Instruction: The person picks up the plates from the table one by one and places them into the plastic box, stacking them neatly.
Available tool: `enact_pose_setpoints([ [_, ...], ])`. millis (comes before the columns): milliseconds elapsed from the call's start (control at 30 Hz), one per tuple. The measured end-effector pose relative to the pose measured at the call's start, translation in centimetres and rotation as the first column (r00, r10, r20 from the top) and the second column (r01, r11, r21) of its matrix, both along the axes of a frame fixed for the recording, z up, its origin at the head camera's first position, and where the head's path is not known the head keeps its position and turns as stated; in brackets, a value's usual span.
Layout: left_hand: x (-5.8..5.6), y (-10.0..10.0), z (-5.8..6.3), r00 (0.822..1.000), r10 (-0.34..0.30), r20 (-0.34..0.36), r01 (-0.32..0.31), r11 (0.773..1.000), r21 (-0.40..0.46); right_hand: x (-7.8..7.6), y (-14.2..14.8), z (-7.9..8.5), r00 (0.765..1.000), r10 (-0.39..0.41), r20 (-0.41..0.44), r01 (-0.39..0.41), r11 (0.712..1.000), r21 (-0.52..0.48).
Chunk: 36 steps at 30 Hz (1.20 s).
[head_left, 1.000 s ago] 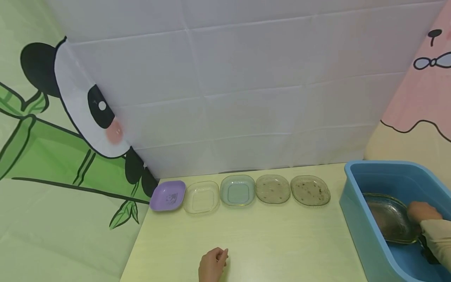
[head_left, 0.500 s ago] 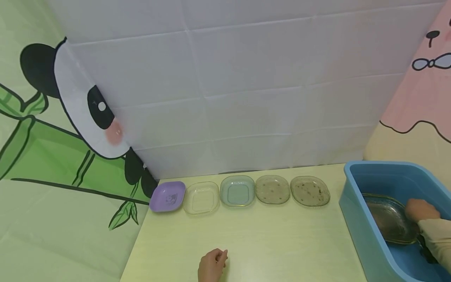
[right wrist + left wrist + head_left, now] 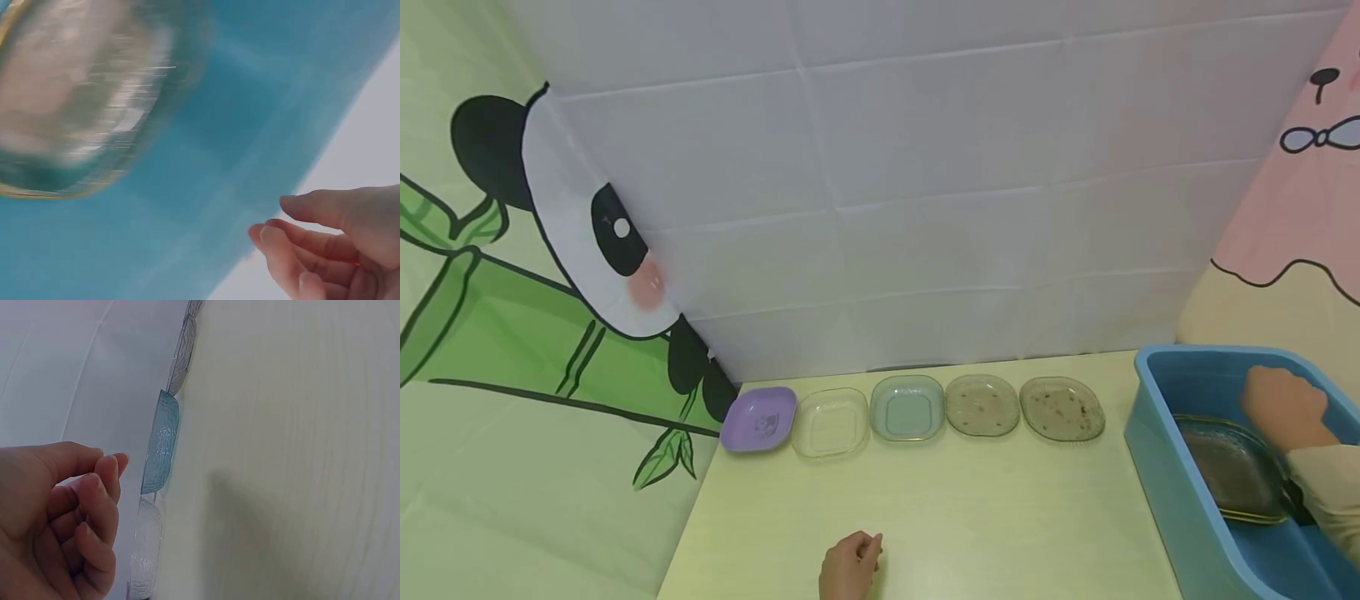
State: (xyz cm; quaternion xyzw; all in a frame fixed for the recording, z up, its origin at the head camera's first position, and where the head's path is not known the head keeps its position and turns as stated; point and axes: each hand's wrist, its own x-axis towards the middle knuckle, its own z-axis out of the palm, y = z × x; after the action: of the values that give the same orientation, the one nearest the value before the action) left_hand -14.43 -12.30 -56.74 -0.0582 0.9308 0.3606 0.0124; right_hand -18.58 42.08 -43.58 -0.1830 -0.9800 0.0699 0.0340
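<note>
My right hand [image 3: 1287,406] is over the blue plastic tub [image 3: 1176,492] at the right. In the right wrist view its thumb and fingers stand apart, with nothing between them. Below it in the tub lies a clear glass dish [image 3: 1232,471] with a yellowish rim, blurred in the right wrist view. A dark thing beside that dish is mostly hidden by the sleeve. Near the table's front edge is my left hand [image 3: 850,568], its fingers loosely curled around nothing. The blue-tinted glass dish [image 3: 161,444] appears beyond its fingertips in the left wrist view.
Along the table's back edge stands a row: a purple dish [image 3: 758,419], a clear dish [image 3: 830,422], the blue-tinted dish and two patterned clear dishes [image 3: 982,405] toward the tub. A white cloth [image 3: 925,208] hangs behind them.
My right hand has risen away from the glass dish, toward the back of the tub. Less of the dark thing beside the dish shows. The left hand is almost unmoved.
</note>
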Motion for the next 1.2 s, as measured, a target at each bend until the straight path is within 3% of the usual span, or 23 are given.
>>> enact_pose_setpoints([
  [233,0.0,-0.3,0.0,1.0,-0.005,0.008,0.005,1.0,0.0,-0.8,-3.5,6.4,0.982,0.066,-0.178,-0.061,0.998,0.032],
  [367,-0.1,-0.3,0.0,1.0,-0.01,-0.001,0.01,1.0,0.009,-2.0,-6.0,10.3,0.946,0.092,-0.312,-0.084,0.996,0.039],
  [433,-0.1,-0.3,0.0,1.0,-0.015,-0.007,0.015,1.0,0.012,-2.7,-7.6,11.9,0.91,0.121,-0.397,-0.105,0.993,0.062],
  [500,-0.1,-0.3,0.0,1.0,-0.025,-0.012,0.025,1.0,0.019,-3.5,-9.3,12.9,0.847,0.173,-0.502,-0.135,0.985,0.112],
  [567,-0.1,-0.2,0.0,0.999,-0.031,-0.013,0.031,0.999,0.021,-4.2,-11.1,13.4,0.757,0.235,-0.609,-0.163,0.972,0.172],
  [700,-0.1,-0.1,0.1,0.999,-0.028,-0.015,0.028,0.999,0.019,-5.3,-14.5,12.9,0.522,0.354,-0.776,-0.201,0.935,0.291],
  [800,-0.1,-0.1,0.0,1.0,-0.018,-0.015,0.018,1.0,0.012,-5.9,-16.9,12.2,0.363,0.398,-0.843,-0.234,0.914,0.331],
  [867,-0.1,-0.2,0.0,1.0,-0.02,-0.019,0.02,1.0,0.008,-6.3,-18.4,11.6,0.278,0.402,-0.872,-0.259,0.906,0.335],
  [967,-0.1,-0.3,0.2,1.0,-0.021,-0.023,0.021,1.0,0.01,-6.4,-20.4,10.5,0.199,0.372,-0.907,-0.296,0.905,0.307],
  [1033,-0.1,-0.5,0.3,0.999,-0.026,-0.026,0.026,1.0,0.007,-6.5,-21.6,9.3,0.173,0.348,-0.921,-0.32,0.905,0.282],
  [1133,-0.2,-0.7,0.4,0.999,-0.026,-0.027,0.026,1.0,0.004,-6.4,-22.9,6.8,0.166,0.323,-0.932,-0.345,0.904,0.252],
  [1200,-0.3,-0.8,0.4,0.999,-0.03,-0.019,0.03,1.0,0.004,-6.3,-23.4,4.9,0.182,0.317,-0.931,-0.361,0.902,0.236],
])
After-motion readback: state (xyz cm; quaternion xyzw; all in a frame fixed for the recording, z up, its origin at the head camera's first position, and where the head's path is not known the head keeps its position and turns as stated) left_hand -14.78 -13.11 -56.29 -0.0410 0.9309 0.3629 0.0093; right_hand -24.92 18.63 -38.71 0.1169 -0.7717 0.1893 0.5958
